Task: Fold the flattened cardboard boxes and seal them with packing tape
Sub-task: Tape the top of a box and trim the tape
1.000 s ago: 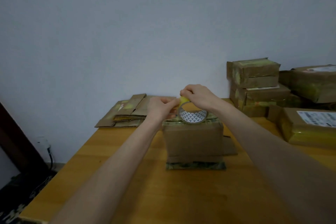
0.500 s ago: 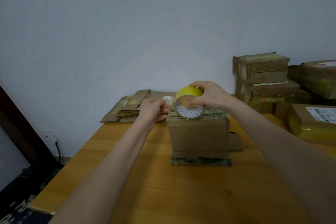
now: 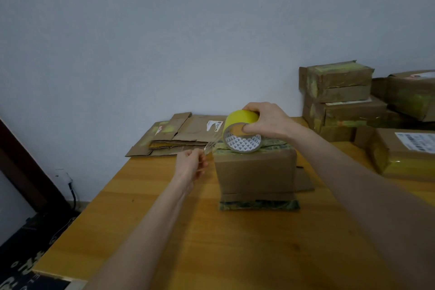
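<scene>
Your right hand (image 3: 266,122) grips the yellow tape roll (image 3: 240,116), thumb inside its core, and rests it on top of the folded box (image 3: 255,169) standing on the desk (image 3: 211,242). Your left hand (image 3: 190,166), just left of the box, pinches the clear tape end (image 3: 210,146) stretched from the roll. By the wall lie flattened boxes (image 3: 183,134).

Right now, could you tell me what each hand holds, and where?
Right hand grips the yellow roll of packing tape, thumb inside its core; left hand pinches its free end.
</scene>
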The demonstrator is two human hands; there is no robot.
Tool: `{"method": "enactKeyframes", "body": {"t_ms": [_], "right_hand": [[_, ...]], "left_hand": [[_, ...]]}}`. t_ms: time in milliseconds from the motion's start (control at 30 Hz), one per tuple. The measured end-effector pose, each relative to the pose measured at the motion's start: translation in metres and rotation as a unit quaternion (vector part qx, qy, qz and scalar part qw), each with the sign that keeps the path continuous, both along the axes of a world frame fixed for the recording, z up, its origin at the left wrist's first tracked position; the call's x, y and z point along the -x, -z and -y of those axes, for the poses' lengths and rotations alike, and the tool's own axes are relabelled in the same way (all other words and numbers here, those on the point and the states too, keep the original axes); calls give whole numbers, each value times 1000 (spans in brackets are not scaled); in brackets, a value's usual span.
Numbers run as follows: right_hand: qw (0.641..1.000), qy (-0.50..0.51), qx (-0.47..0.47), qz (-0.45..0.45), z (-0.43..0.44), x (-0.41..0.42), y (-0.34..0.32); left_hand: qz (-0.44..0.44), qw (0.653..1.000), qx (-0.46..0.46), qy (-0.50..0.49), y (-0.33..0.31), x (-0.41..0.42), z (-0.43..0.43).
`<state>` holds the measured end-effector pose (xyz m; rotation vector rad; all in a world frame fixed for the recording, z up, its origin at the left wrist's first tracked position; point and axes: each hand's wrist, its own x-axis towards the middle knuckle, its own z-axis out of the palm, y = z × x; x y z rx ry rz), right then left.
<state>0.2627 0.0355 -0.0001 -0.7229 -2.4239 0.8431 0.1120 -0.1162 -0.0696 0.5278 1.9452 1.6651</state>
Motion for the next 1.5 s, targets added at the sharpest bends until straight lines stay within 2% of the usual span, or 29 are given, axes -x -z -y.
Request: {"method": "enactKeyframes", "body": {"t_ms": [167,233,300,367,400,433,500,533,667,767,833,967,1167,1400,1500], "right_hand": [[1000,0,-4,12,7,5,2],[1000,-4,-13,22,6,5,2],[1000,-4,-17,23,4,5,3],[1000,-4,-13,18,4,5,5],[1000,-4,-12,16,6,4,6],[1000,-4,-7,11,6,3,7],[1000,-10,8,-8,7,2,9],[1000,-16,13,-16,7,2,10],[995,-30,88,-37,0,-2,17],[979,-33,189,-66,-6,-16,24],[971,-41,211,-108,-7,-24,24],[977,-43,163,-132,-9,-29,13],[996,-6,64,-69,-22,-47,-4],[999,11,-41,16,-38,-60,-18],[998,-2,-48,47,-43,-69,-25]], "left_hand": [[63,995,51,56,18,-11,-6],[74,989,98,82,19,-14,-11],[10,973,199,120,17,-10,-11],[-94,938,289,165,13,-5,-2],[-141,935,281,165,12,-1,1],[-171,947,227,148,11,2,2],[-144,978,56,138,4,3,2],[-137,977,8,165,0,2,0],[-229,926,79,289,-9,-1,-20],[-266,911,86,304,-13,3,-29],[-293,901,69,313,-16,8,-32],[-314,884,78,338,-18,15,-34],[-327,875,109,340,-10,25,-32],[-337,871,101,342,-12,24,-34],[-344,869,100,342,-12,24,-34]]}}
